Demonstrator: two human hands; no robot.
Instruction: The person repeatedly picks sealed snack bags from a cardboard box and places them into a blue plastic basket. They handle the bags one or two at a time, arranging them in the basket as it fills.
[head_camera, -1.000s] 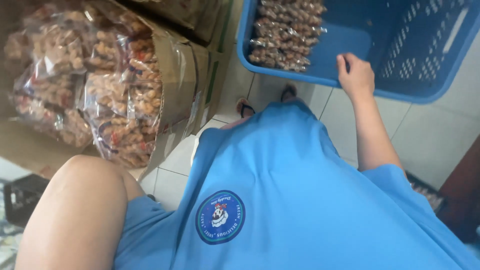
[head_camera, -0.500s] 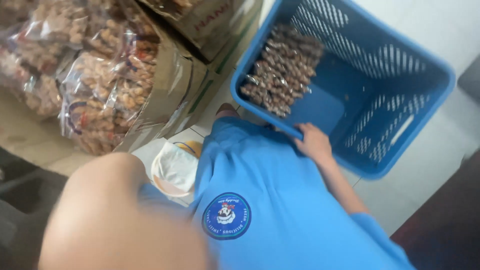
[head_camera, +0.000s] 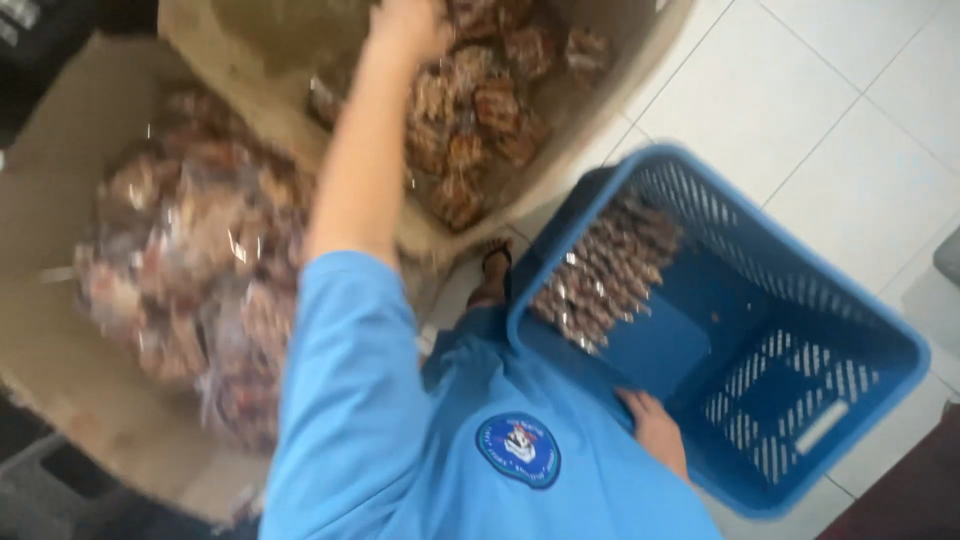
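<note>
While the right hand (head_camera: 655, 425) gripped the blue basket's (head_camera: 905, 350) near rim, the left hand (head_camera: 405, 25) had risen into the upper carton (head_camera: 600, 130).

Its grasp was unclear among wrapped brown snack packs (head_camera: 480, 110); earlier it hung idle, and more packs (head_camera: 605, 275) lay in the basket.

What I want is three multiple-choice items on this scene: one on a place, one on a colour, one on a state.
1. Where is the left hand?
A. on a shelf
B. in the cardboard box
C. on the floor

2. What colour is the plastic basket?
A. red
B. blue
C. green

3. How full is the basket?
A. empty
B. heaped over the rim
C. a row of snack packets at one side

Answers: 1 B, the arm reaches up into the box. 2 B, its walls and rim are blue. 3 C, the rest of its bottom is bare.
</note>
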